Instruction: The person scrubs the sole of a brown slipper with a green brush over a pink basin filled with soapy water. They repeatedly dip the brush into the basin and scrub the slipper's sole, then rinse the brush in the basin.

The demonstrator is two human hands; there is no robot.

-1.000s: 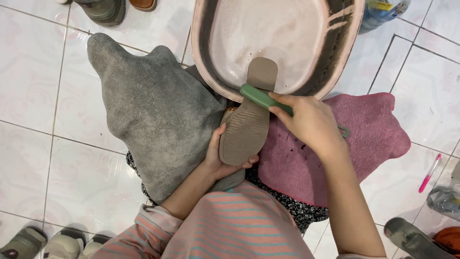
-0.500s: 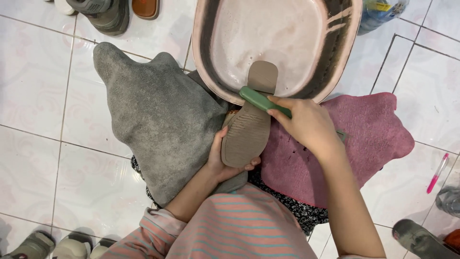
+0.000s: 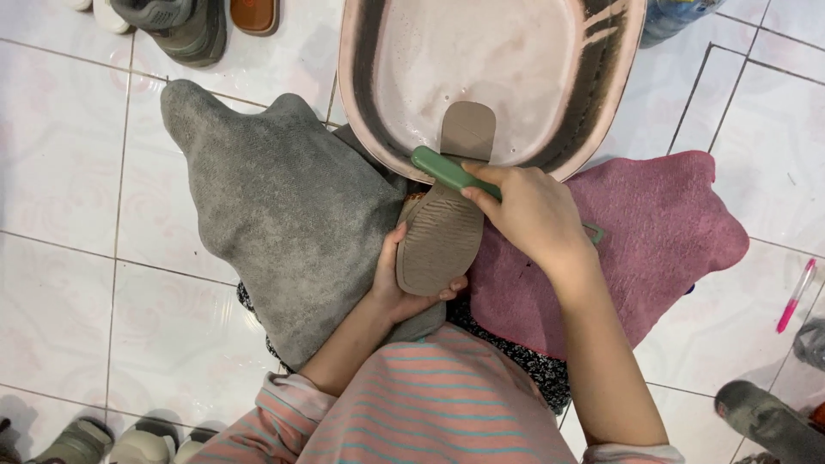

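My left hand [image 3: 402, 279] grips a brown flat shoe [image 3: 440, 242] from below, sole up, its far end reaching into a pink wash basin [image 3: 365, 129] of soapy water. My right hand [image 3: 531, 210] holds a green brush [image 3: 447, 171] laid across the sole at the basin's near rim. A grey towel [image 3: 279, 215] covers my left knee and a magenta towel [image 3: 662, 236] covers the right one.
White tiled floor all around. Shoes stand at the top left [image 3: 176, 30], along the bottom left [image 3: 82, 438] and at the bottom right [image 3: 769, 421]. A pink pen [image 3: 795, 295] lies on the tiles at the right. A bottle [image 3: 675, 15] stands beyond the basin.
The view has shifted slightly downward. The green brush and my right hand stay on the sole with little movement; my left hand keeps its grip on the shoe.
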